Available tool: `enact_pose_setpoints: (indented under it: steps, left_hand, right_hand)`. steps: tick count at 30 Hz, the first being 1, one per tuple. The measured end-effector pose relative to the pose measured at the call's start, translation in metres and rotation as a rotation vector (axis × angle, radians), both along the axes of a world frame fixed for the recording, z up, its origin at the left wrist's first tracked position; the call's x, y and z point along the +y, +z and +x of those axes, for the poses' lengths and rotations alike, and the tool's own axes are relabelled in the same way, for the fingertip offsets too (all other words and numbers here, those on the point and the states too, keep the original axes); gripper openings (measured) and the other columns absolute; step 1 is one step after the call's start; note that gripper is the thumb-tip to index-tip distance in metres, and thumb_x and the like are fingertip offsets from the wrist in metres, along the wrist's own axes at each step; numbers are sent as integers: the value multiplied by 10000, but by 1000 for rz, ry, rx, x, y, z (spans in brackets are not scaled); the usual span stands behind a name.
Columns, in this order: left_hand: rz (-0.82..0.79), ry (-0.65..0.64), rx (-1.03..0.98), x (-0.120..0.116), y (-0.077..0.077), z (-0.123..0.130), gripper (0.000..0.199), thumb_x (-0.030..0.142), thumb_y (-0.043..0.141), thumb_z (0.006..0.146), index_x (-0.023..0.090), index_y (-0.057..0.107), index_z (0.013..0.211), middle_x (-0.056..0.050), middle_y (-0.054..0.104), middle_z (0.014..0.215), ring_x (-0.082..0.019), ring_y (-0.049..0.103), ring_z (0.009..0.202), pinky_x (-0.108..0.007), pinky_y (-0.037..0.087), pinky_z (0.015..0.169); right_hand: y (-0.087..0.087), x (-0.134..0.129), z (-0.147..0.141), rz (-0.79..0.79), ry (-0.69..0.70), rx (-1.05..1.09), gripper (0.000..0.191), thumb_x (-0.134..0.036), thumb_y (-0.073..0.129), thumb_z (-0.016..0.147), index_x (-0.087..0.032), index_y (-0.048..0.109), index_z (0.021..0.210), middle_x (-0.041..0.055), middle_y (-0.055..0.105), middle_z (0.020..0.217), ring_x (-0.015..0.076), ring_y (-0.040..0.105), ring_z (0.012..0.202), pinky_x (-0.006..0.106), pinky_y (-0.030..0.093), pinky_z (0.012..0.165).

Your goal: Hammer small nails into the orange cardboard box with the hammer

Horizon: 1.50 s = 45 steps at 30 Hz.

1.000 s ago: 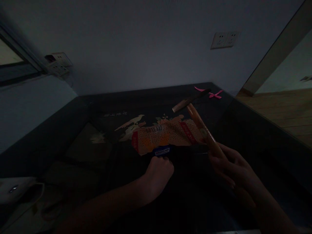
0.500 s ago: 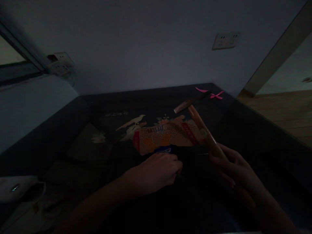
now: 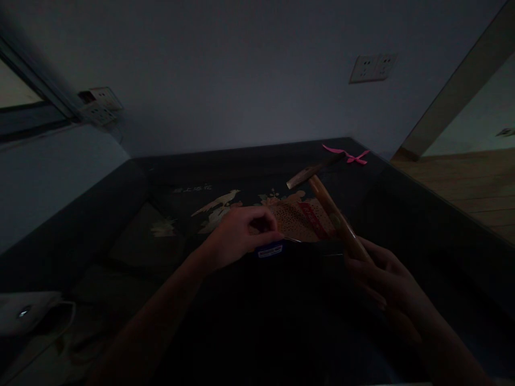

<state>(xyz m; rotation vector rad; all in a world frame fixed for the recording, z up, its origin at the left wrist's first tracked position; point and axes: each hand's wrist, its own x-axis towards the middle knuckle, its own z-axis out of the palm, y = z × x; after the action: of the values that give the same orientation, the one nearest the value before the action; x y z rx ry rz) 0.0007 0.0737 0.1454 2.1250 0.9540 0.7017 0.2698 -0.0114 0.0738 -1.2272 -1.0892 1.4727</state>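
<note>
My right hand [image 3: 388,276] is closed round the wooden handle of a hammer [image 3: 328,206], whose metal head points up and to the left. My left hand [image 3: 245,233] pinches a thin, shiny nail [image 3: 292,239] between thumb and fingertips, its free end towards the right. That hand is above an orange perforated sheet with red bands [image 3: 295,220] and covers its left part. Just under the thumb is a blue label [image 3: 270,251] on something very dark, whose shape I cannot make out. Another thin, pale line shows left of the right hand.
A dark surface with a bird-and-flower picture [image 3: 217,202] reaches back to the wall. Pink ribbon [image 3: 354,158] lies at the back right corner. Wall sockets [image 3: 372,68] are above. A white device with a cable [image 3: 28,313] is at the lower left. The light is dim.
My left hand has moved forward and slightly left, over the perforated sheet and the row of small nails seen there before. The nail now points right. My right hand and hammer have barely moved.
</note>
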Motion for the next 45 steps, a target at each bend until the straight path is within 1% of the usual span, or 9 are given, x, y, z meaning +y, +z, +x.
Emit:
enact_pose_setpoints:
  steps: [6,9,14,19,28,33,37,42,45]
  left_hand:
    - [42,172,-216,13,-11,0,123,270,686,750,164,624,750,-13,677,749,-133,638,698,-243,526,668]
    - [103,244,-303,21,-18,3,95,253,678,760,166,640,768,-24,691,781,-140,654,733,-253,540,707]
    - [284,353,-262,38,-32,9,76,252,664,794,184,676,827,-22,707,824,-148,665,773,-276,545,763]
    - [370,309,-139,43,-39,11,56,208,643,817,194,684,854,-15,715,850,-148,669,794,-273,534,767]
    - [448,251,-32,40,-34,13,83,171,622,829,202,690,867,-5,719,851,-133,663,794,-244,518,748]
    - [431,237,0,40,-35,14,86,198,617,838,207,690,882,-11,720,880,-145,659,825,-267,508,786]
    - [407,222,18,40,-35,13,93,194,619,835,213,688,894,-11,720,888,-151,656,825,-271,499,788]
    - [404,232,29,42,-37,12,100,197,615,840,212,689,907,-16,718,897,-150,652,837,-269,490,800]
    - [397,228,30,42,-37,12,83,204,624,838,203,686,893,-14,717,891,-146,651,830,-259,488,790]
  right_hand:
    - [3,0,-3,-13,-62,-22,609,-380,725,752,-182,525,1292,-94,441,518,4,283,292,119,232,276]
    - [4,-2,-4,-7,-50,-17,600,-390,719,753,-175,534,1282,-92,437,514,9,274,293,131,227,274]
    - [3,-3,-5,-34,-77,-11,589,-375,709,762,-181,524,1286,-92,439,506,23,275,297,146,235,283]
    - [5,-4,-7,-29,-93,-9,558,-383,715,753,-193,551,1252,-92,441,508,17,272,301,135,233,284]
    - [5,-4,-5,-39,-62,-31,601,-415,736,725,-168,554,1242,-91,441,508,12,275,300,127,230,278]
    - [4,-3,-4,-26,-20,-2,555,-400,717,760,-180,544,1239,-90,436,516,18,264,297,142,225,281]
    - [6,-4,-6,-29,-56,-18,541,-381,715,761,-187,549,1238,-84,444,514,24,266,301,149,210,288]
    - [9,-5,-8,-55,-77,-15,589,-385,719,759,-179,528,1277,-91,439,505,17,258,311,137,234,292]
    - [7,-3,-6,-47,-44,-33,574,-392,715,758,-177,544,1262,-89,441,509,22,270,304,143,230,279]
